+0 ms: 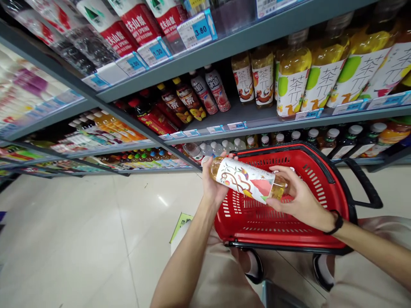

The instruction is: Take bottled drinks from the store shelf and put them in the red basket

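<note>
A bottle of tea [245, 179] with golden liquid and a white illustrated label lies nearly level between my two hands. Around its neck end, by the white cap, my left hand [215, 182] is closed. My right hand [297, 196], with a black band on the wrist, grips the base end between thumb and fingers. Directly below the bottle is a red shopping basket [334, 203] with slotted walls, standing between my legs.
Shelves of drinks run across the front, with large tea bottles [293, 81] at right and smaller dark bottles [184, 100] in the middle. Price tags [197, 32] line the shelf edges. The basket's black handle [369, 188] sticks out right. Pale floor tiles [86, 231] stretch left.
</note>
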`<move>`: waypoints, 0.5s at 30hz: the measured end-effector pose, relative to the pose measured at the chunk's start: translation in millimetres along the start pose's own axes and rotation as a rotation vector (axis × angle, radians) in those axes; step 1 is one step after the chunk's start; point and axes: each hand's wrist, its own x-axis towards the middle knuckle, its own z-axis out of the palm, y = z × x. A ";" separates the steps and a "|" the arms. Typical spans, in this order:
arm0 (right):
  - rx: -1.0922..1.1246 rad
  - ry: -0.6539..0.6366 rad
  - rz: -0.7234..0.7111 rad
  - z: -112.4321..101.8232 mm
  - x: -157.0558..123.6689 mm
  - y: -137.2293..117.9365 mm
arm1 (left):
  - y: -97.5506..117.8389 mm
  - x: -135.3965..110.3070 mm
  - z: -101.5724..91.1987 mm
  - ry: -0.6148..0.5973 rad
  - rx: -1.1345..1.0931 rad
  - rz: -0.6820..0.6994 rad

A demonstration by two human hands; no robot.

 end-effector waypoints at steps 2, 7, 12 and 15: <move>-0.063 0.003 -0.054 -5.9 -1.7 -2.0 | -0.2 -2.4 -0.8 -0.010 0.027 -0.008; -0.347 -0.016 -0.303 -15.6 -0.1 -10.8 | 0.6 -5.0 -1.2 0.011 0.046 -0.007; -0.421 -0.005 -0.397 -15.6 1.4 -13.8 | 0.8 -5.6 -6.6 -0.025 0.110 0.010; -0.234 0.026 -0.258 -11.6 1.0 -11.5 | -1.3 -7.9 -11.2 -0.080 0.196 0.057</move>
